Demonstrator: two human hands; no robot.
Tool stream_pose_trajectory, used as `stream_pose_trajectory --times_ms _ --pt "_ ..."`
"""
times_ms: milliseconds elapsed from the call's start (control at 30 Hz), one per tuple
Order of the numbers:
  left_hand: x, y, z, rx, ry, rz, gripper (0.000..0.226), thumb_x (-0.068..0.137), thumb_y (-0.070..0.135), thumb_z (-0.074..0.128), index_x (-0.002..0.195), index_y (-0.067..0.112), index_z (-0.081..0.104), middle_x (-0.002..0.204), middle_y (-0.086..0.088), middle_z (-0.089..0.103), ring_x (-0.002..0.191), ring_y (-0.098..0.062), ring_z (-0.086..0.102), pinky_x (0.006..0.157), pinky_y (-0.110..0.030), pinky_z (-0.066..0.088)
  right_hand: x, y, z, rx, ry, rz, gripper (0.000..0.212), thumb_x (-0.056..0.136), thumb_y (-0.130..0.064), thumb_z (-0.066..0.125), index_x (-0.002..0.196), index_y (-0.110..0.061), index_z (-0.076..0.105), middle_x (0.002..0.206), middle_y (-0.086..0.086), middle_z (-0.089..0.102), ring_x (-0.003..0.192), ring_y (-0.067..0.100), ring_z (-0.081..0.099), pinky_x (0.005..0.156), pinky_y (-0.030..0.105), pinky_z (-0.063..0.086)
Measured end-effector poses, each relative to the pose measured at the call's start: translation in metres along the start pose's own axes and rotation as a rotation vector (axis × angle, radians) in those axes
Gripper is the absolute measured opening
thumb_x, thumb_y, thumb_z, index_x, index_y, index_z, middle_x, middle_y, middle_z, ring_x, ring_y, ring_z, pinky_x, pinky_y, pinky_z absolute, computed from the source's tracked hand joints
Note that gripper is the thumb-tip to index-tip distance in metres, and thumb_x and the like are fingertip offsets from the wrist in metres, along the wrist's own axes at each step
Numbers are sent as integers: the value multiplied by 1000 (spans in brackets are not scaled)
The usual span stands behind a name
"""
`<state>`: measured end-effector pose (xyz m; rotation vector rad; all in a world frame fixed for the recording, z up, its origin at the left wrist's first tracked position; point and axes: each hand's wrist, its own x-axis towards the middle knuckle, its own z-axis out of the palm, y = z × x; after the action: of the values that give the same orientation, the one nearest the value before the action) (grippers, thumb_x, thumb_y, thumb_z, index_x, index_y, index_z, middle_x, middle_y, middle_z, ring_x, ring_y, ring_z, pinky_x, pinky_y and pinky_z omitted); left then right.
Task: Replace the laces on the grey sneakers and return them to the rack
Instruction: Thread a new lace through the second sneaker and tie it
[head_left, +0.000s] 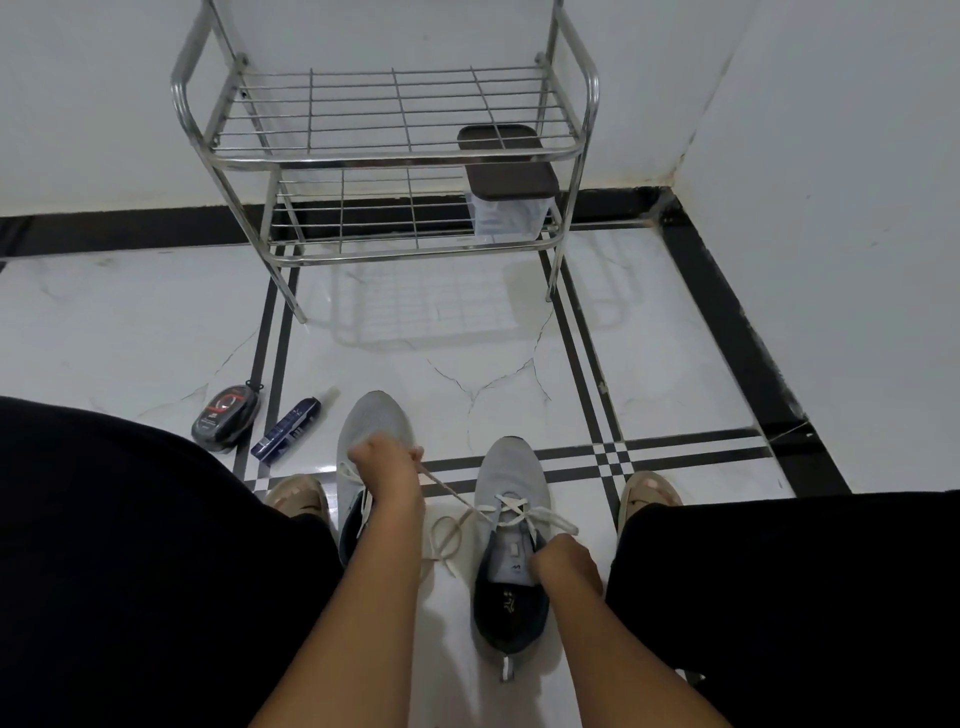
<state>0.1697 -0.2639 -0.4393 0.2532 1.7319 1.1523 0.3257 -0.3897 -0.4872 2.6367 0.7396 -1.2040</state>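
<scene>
Two grey sneakers stand on the white tiled floor between the person's knees. The right sneaker (506, 525), dark inside, has a cream lace (457, 501) crossed through its upper eyelets. The left hand (387, 460) pinches one lace end taut over the left sneaker (374, 421); the right hand (563, 564) grips the other end beside the tongue. Beyond the hands, the metal rack (395, 156) holds a brown-lidded clear container (506, 197), contents unclear.

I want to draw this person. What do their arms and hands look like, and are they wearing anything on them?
Both arms are bare up to where the picture ends: no sleeves show. The left hand and right hand wear no gloves, and I can see no rings, watch or bracelets. The only clothing nearby is black fabric over the legs on each side.
</scene>
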Motion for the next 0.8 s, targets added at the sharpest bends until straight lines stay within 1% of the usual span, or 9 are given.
stream_pose_trajectory --times_ms 100,167,233,333,467,567,700,767,800 --pt "-1 6 -4 422 -40 191 36 95 30 36 111 2 51 96 -16 60 92 -35 60 78 -38 46 -4 -8 -2 47 23 -131 37 93 -27 51 129 -18 50 130 7 56 116 26 56 89 34 47" --pt "-9 -20 -7 751 -230 333 30 95 36 46 98 8 57 89 -7 61 96 -32 60 75 -32 41 -4 -13 -1 44 68 -216 32 93 -27 52 123 -21 58 126 4 59 111 25 59 87 32 50" --pt "-14 -56 -13 1008 -382 373 23 96 33 49 107 17 61 101 -7 66 102 -29 61 79 -29 42 -4 -18 -2 13 93 -242 30 95 -24 49 121 -23 63 123 5 61 109 24 60 85 32 50" --pt "-12 -105 -24 1179 -492 302 28 97 34 45 117 22 60 116 -7 65 107 -27 60 88 -30 46 -4 -19 -3 10 111 -239 30 96 -29 47 121 -22 64 122 5 62 108 25 61 85 33 51" --pt "-10 -126 -25 1224 -506 290 29 94 38 47 98 16 66 108 -10 64 97 -27 61 85 -33 48 -4 -18 -1 27 111 -238 29 95 -30 50 118 -23 64 120 5 63 107 25 61 84 33 51" --pt "-10 -110 -17 888 -359 191 20 94 19 46 83 16 62 99 -13 67 85 -27 58 71 -31 43 0 -16 -2 37 94 -220 27 93 -23 50 117 -22 64 118 5 63 104 25 61 81 32 51" --pt "-9 -42 -4 -109 -36 -51 18 88 8 34 74 12 43 70 -10 58 61 -23 54 53 -26 39 4 -12 -3 139 67 -167 24 93 -20 50 110 -21 66 111 6 65 91 24 60 71 28 46" --pt "-8 -14 -2 -194 21 -63 21 92 20 33 86 8 50 64 -5 47 50 -19 45 48 -24 35 5 -13 -4 145 51 -159 21 93 -19 50 105 -19 67 106 6 66 81 22 55 66 27 43" --pt "-7 -8 -1 -29 13 -5 29 95 28 35 99 6 53 71 -6 50 57 -21 46 53 -27 35 5 -14 -3 141 47 -160 20 93 -21 50 104 -18 67 105 6 66 79 21 54 66 27 43"
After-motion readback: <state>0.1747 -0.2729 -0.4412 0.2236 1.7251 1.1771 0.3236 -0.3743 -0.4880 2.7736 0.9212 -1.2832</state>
